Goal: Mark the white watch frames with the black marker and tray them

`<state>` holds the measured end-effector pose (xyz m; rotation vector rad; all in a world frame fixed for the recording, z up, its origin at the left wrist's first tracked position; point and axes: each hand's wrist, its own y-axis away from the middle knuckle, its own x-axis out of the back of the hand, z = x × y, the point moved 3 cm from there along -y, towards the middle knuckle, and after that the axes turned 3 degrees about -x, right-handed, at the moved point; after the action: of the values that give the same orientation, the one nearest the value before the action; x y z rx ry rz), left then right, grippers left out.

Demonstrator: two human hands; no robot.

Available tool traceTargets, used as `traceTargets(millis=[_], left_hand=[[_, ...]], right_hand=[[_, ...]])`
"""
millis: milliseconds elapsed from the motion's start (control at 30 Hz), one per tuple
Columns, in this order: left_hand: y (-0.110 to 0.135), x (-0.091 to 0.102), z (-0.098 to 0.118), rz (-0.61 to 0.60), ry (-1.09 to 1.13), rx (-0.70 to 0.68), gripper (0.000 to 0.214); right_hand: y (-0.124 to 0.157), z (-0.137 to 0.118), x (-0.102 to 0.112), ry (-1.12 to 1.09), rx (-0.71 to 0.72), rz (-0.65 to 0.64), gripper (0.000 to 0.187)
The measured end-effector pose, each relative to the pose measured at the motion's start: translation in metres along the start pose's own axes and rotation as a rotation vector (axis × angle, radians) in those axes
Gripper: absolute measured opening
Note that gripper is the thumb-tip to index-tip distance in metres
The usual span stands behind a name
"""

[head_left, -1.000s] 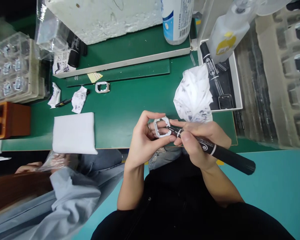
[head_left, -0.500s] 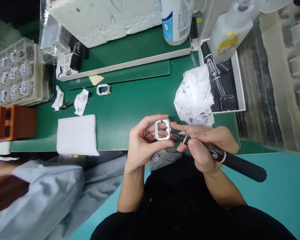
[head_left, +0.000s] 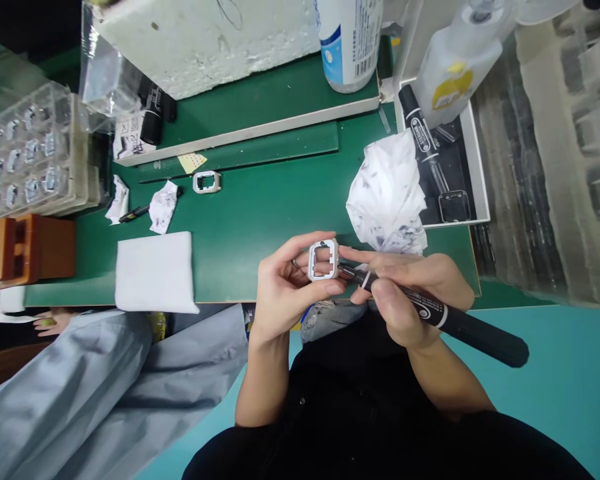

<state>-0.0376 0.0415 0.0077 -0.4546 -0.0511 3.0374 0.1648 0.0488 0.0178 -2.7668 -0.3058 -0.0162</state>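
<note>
My left hand (head_left: 283, 290) pinches a small silver rectangular frame (head_left: 323, 260) between thumb and fingers, just over the front edge of the green table (head_left: 260, 207). My right hand (head_left: 410, 293) grips a black marker (head_left: 445, 319), and the marker's tip touches the right side of the frame. A second silver frame (head_left: 207, 181) lies flat on the table farther back to the left.
A crumpled ink-stained white cloth (head_left: 387, 193) lies right behind my hands. A white foam pad (head_left: 155, 272) sits at front left, a tray with markers (head_left: 443, 167) at right, parts trays (head_left: 30, 157) at far left. A person's grey sleeve (head_left: 105, 380) reaches in below left.
The frame has turned slightly in my left hand and the marker tip stays against it. The grey sleeve at lower left has moved further into view.
</note>
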Motion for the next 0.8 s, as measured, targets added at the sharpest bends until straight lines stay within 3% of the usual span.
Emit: traceTargets(millis=[167,333,800], left_hand=[[0.002,0.001,-0.001,0.052,-0.067,0.026,0.061],[0.007,0.0,-0.004,0.108,-0.176,0.019,0.064],[0.011,-0.001,-0.008,0.103,-0.215,-0.072,0.064]], right_hand=[[0.001,0.001,-0.006,-0.001,-0.016,0.07,0.015],[0.004,0.001,-0.017,-0.079,-0.014,0.292,0.005],[0.005,0.003,-0.017,-0.004,-0.016,0.27,0.01]])
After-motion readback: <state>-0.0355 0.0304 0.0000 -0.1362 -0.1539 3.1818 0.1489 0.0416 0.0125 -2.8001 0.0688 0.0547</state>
